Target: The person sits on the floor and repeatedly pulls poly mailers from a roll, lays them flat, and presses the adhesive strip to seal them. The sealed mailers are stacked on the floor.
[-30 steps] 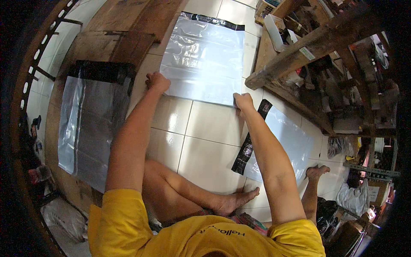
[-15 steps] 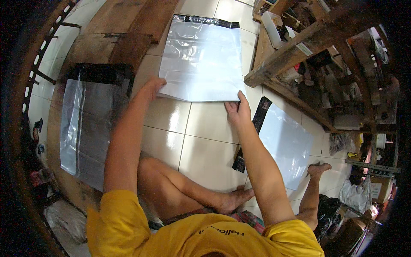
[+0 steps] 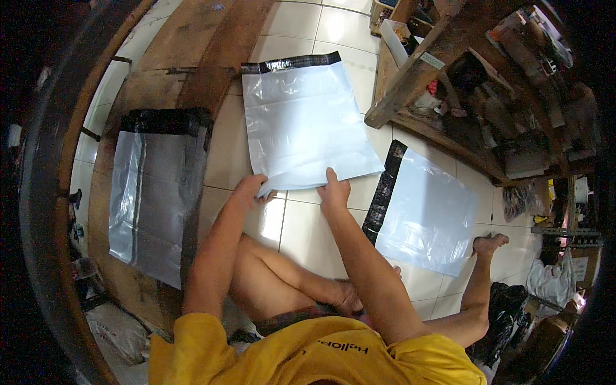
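Note:
A white plastic mailer bag (image 3: 301,122) with a black strip along its far edge is in front of me over the tiled floor. My left hand (image 3: 250,190) grips its near left corner, bunching the plastic there. The near edge is pinched by my right hand (image 3: 335,189), thumb on top and fingers underneath. To the right lies another white mailer bag (image 3: 427,215), its black strip on the left side. On the left, grey-looking mailer bags (image 3: 154,192) with a black top band lie on brown board.
A wooden shelf frame (image 3: 410,83) full of assorted items stands at the right. Brown cardboard or board (image 3: 160,45) covers the floor at left. A black plastic bag (image 3: 500,321) is at lower right, beside my bare foot (image 3: 491,244).
Both hands have pulled the held bag nearer to me. My right hand has shifted left along its near edge, and the left corner is now bunched.

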The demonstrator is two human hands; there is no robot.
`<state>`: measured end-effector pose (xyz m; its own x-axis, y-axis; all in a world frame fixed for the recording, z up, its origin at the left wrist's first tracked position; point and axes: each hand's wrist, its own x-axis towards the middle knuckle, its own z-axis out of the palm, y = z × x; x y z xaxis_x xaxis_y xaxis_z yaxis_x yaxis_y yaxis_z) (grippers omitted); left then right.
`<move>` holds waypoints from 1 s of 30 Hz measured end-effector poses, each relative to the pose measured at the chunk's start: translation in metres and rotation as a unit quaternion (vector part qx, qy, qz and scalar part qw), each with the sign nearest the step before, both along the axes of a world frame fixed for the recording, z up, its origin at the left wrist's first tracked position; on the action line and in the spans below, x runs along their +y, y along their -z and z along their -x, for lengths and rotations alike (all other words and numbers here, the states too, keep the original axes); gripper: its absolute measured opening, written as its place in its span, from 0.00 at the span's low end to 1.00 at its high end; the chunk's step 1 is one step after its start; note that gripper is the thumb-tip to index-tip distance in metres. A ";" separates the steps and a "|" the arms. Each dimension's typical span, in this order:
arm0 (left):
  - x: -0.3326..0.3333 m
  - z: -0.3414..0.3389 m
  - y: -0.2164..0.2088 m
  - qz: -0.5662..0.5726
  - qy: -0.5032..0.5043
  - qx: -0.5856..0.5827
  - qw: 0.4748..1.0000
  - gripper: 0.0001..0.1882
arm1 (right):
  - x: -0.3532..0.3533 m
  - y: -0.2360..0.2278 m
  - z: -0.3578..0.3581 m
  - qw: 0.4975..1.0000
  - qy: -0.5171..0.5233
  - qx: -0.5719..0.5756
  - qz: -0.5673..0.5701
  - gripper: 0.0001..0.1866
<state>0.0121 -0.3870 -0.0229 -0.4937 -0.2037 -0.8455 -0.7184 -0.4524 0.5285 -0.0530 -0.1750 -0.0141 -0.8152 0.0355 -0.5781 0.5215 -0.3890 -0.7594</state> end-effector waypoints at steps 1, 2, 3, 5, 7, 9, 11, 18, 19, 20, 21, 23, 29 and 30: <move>-0.004 -0.009 0.023 -0.011 0.031 0.005 0.999 0.12 | 0.002 -0.002 -0.003 0.998 -0.007 0.007 -0.064 0.22; 0.007 -0.014 0.015 -0.014 0.039 0.015 0.999 0.12 | 0.008 -0.005 -0.005 0.991 -0.007 0.013 -0.131 0.21; 0.019 -0.019 0.007 -0.016 0.047 0.025 0.998 0.12 | 0.015 -0.007 -0.007 0.980 -0.010 0.053 -0.191 0.20; 0.032 -0.037 0.004 -0.029 0.068 0.031 0.997 0.14 | 0.026 -0.017 -0.014 0.943 -0.025 0.132 -0.305 0.19; 0.051 -0.056 -0.006 -0.029 0.042 0.038 0.998 0.15 | 0.044 -0.014 -0.017 0.934 -0.047 0.135 -0.327 0.21; 0.073 -0.069 -0.033 0.002 0.063 0.027 0.998 0.19 | 0.063 -0.018 -0.023 0.923 -0.067 0.143 -0.352 0.24; 0.090 -0.091 -0.051 -0.026 0.058 0.028 0.998 0.21 | 0.077 -0.034 -0.034 0.920 -0.071 0.153 -0.353 0.24; 0.056 -0.055 -0.076 0.200 0.521 0.084 0.825 0.36 | 0.154 -0.067 -0.065 0.935 -0.098 0.109 -0.322 0.21; 0.054 -0.029 -0.079 0.305 0.504 0.138 0.796 0.33 | 0.166 -0.074 -0.067 0.930 -0.102 0.103 -0.337 0.20; 0.056 -0.004 -0.088 0.420 0.447 0.186 0.768 0.30 | 0.173 -0.077 -0.069 0.927 -0.107 0.099 -0.346 0.20; 0.048 0.027 -0.067 0.445 0.411 0.171 0.777 0.25 | 0.178 -0.077 -0.069 0.926 -0.113 0.099 -0.346 0.19; 0.033 0.075 -0.046 0.551 0.338 0.224 0.729 0.21 | 0.189 -0.075 -0.071 0.925 -0.123 0.097 -0.347 0.18; 0.032 0.137 -0.027 0.595 0.425 0.063 0.679 0.27 | 0.198 -0.085 -0.070 0.915 -0.162 0.115 -0.351 0.16; 0.036 0.145 -0.027 0.579 0.433 0.052 0.689 0.27 | 0.202 -0.083 -0.068 0.913 -0.169 0.120 -0.350 0.16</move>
